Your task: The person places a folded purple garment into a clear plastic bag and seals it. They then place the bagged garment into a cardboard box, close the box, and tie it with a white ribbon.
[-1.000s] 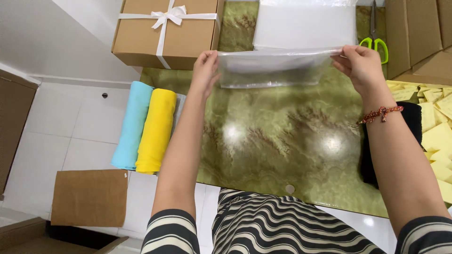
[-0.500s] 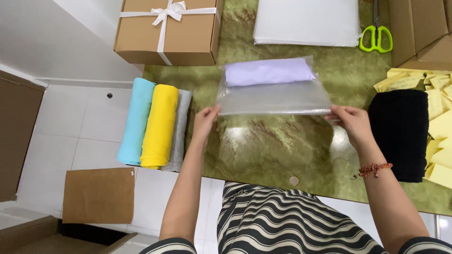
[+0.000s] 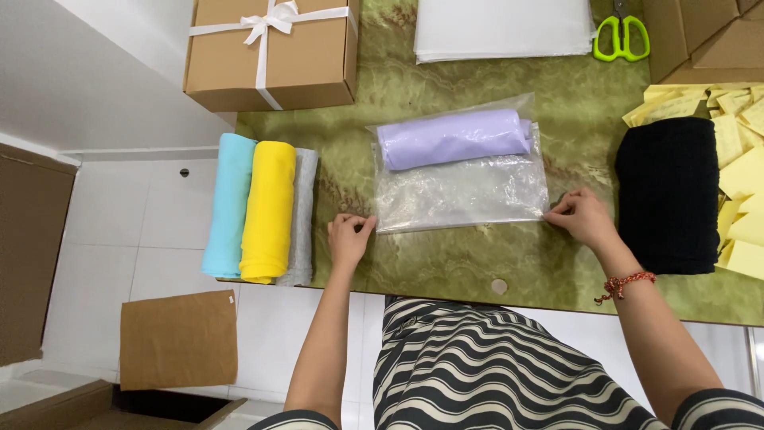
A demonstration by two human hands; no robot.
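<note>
Pinching clear bag (image 3: 461, 187) corners, left hand (image 3: 348, 237), right hand (image 3: 583, 218), lilac folded cloth (image 3: 454, 137) inside

A lilac cloth (image 3: 454, 137) in a clear bag (image 3: 465, 195) lies on the green marbled table (image 3: 446, 263), beside sky-blue (image 3: 229, 203), yellow (image 3: 269, 209) and grey rolls (image 3: 302, 215).

I see open worktop (image 3: 446, 255) below the bag (image 3: 461, 187); rolls (image 3: 267, 211) crowd its left, black cloth (image 3: 667, 195) its right.
</note>
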